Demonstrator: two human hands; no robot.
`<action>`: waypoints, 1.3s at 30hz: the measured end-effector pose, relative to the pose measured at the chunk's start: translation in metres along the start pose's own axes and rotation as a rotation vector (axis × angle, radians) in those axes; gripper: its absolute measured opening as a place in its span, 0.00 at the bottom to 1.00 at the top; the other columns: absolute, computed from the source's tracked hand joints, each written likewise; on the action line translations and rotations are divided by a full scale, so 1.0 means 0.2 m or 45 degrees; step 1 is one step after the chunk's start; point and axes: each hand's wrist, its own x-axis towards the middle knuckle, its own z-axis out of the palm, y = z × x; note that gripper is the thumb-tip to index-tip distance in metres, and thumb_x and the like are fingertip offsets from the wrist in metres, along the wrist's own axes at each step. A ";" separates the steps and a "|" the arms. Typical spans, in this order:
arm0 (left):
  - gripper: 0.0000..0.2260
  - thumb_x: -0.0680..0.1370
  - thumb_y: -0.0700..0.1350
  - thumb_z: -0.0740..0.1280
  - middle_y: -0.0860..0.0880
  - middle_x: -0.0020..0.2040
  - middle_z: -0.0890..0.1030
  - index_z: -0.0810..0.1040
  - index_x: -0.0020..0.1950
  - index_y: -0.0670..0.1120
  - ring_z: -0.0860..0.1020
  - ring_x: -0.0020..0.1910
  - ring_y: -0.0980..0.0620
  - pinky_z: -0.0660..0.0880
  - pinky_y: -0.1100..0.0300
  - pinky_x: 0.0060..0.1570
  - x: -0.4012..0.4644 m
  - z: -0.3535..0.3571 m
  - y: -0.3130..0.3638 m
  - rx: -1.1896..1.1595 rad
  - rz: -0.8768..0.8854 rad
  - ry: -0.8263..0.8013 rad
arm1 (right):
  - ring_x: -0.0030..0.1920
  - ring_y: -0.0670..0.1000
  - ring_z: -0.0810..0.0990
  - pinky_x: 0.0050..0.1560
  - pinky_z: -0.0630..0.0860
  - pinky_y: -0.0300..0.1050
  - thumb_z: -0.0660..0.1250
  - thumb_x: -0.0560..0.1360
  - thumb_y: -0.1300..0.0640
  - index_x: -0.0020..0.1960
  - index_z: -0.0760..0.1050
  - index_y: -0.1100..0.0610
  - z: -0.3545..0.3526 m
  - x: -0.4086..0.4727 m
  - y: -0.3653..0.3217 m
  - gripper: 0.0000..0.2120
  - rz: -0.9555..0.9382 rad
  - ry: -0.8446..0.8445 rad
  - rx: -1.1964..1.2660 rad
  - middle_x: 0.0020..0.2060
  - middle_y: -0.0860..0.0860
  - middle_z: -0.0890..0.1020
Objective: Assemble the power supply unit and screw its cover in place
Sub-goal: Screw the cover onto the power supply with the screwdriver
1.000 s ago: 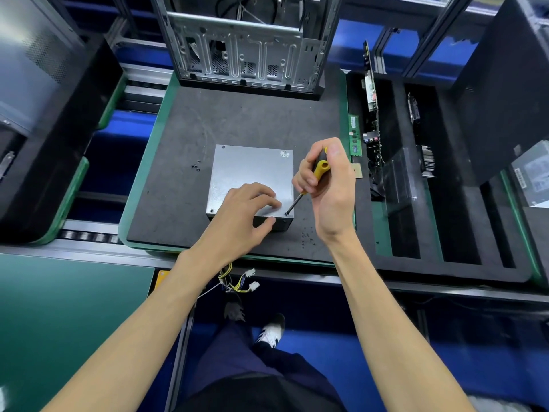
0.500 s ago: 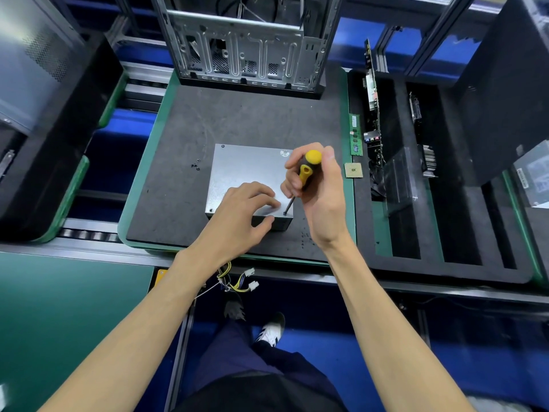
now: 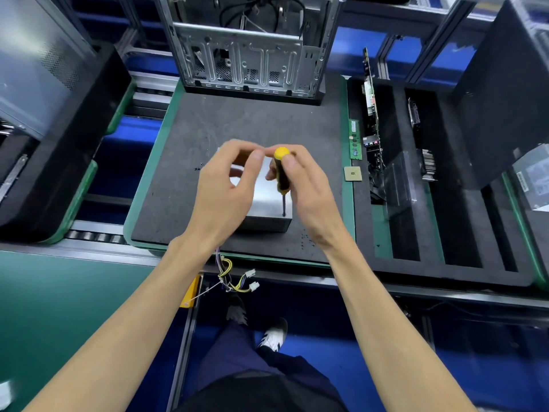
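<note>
My right hand grips the screwdriver upright, tip on the power supply unit cover's near-right corner (screw apparently seated). My left hand hovers, relaxed, empty. Next: steady downward turning.

power supply unit | grey metal box | flat on mat

The power supply unit sits on the mat, computer case behind, chip to its right.
</note>
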 end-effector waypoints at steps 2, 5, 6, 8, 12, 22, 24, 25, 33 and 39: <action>0.06 0.81 0.48 0.67 0.49 0.49 0.80 0.80 0.55 0.47 0.80 0.49 0.53 0.78 0.54 0.51 0.01 -0.01 0.09 -0.028 0.084 -0.023 | 0.42 0.40 0.79 0.45 0.74 0.33 0.64 0.82 0.61 0.54 0.70 0.56 0.00 -0.01 0.02 0.03 0.001 -0.058 0.005 0.41 0.39 0.81; 0.06 0.76 0.45 0.74 0.48 0.47 0.78 0.82 0.50 0.45 0.78 0.46 0.51 0.75 0.61 0.50 0.01 0.01 0.15 0.068 0.187 -0.064 | 0.42 0.42 0.79 0.46 0.75 0.35 0.67 0.79 0.64 0.53 0.64 0.56 0.00 -0.01 0.02 0.12 -0.003 -0.106 -0.010 0.41 0.40 0.83; 0.04 0.75 0.42 0.75 0.48 0.46 0.77 0.83 0.48 0.44 0.77 0.45 0.52 0.75 0.60 0.50 0.01 0.01 0.16 0.099 0.202 -0.072 | 0.45 0.43 0.80 0.48 0.76 0.36 0.67 0.79 0.64 0.56 0.65 0.57 0.00 -0.01 0.02 0.12 -0.009 -0.112 -0.023 0.43 0.41 0.83; 0.03 0.74 0.39 0.75 0.47 0.45 0.79 0.85 0.47 0.43 0.78 0.45 0.52 0.75 0.59 0.50 0.02 0.01 0.17 0.107 0.202 -0.069 | 0.52 0.44 0.81 0.55 0.75 0.38 0.65 0.79 0.66 0.63 0.68 0.60 0.00 -0.02 0.02 0.14 -0.048 -0.113 -0.049 0.51 0.45 0.81; 0.15 0.77 0.32 0.70 0.46 0.53 0.84 0.82 0.63 0.43 0.82 0.54 0.49 0.78 0.54 0.61 0.01 -0.02 0.16 -0.033 0.135 -0.187 | 0.51 0.43 0.80 0.56 0.75 0.38 0.63 0.82 0.64 0.69 0.72 0.55 -0.05 -0.02 0.02 0.16 0.005 -0.126 -0.116 0.53 0.47 0.82; 0.08 0.76 0.39 0.74 0.48 0.49 0.80 0.84 0.55 0.44 0.78 0.48 0.53 0.74 0.63 0.53 0.01 0.03 0.21 0.123 0.218 -0.202 | 0.37 0.46 0.79 0.40 0.76 0.42 0.73 0.75 0.66 0.47 0.71 0.65 -0.13 -0.01 0.04 0.10 -0.066 -0.001 -0.338 0.35 0.43 0.81; 0.13 0.78 0.33 0.68 0.47 0.51 0.81 0.84 0.59 0.43 0.79 0.51 0.52 0.75 0.61 0.55 0.01 0.02 0.21 0.164 0.280 -0.276 | 0.45 0.51 0.84 0.49 0.81 0.45 0.70 0.78 0.64 0.57 0.77 0.62 -0.14 -0.02 0.03 0.08 -0.041 -0.066 -0.289 0.43 0.49 0.85; 0.16 0.78 0.30 0.64 0.47 0.52 0.81 0.83 0.61 0.43 0.79 0.52 0.52 0.76 0.59 0.56 0.00 0.02 0.21 0.181 0.297 -0.307 | 0.48 0.53 0.85 0.53 0.81 0.46 0.68 0.80 0.63 0.59 0.78 0.60 -0.15 -0.02 0.03 0.08 -0.033 -0.101 -0.257 0.46 0.53 0.86; 0.12 0.77 0.33 0.70 0.46 0.51 0.79 0.86 0.58 0.45 0.78 0.54 0.51 0.73 0.62 0.59 -0.01 0.03 0.24 0.182 0.324 -0.248 | 0.48 0.51 0.84 0.52 0.81 0.45 0.73 0.77 0.64 0.55 0.80 0.58 -0.17 -0.02 0.04 0.09 -0.061 -0.044 -0.276 0.44 0.43 0.83; 0.16 0.76 0.30 0.65 0.46 0.56 0.80 0.85 0.58 0.43 0.78 0.58 0.51 0.73 0.61 0.62 -0.02 0.02 0.23 0.207 0.278 -0.267 | 0.48 0.53 0.84 0.53 0.81 0.49 0.73 0.78 0.60 0.53 0.81 0.56 -0.18 -0.03 0.05 0.04 -0.039 -0.073 -0.297 0.47 0.49 0.85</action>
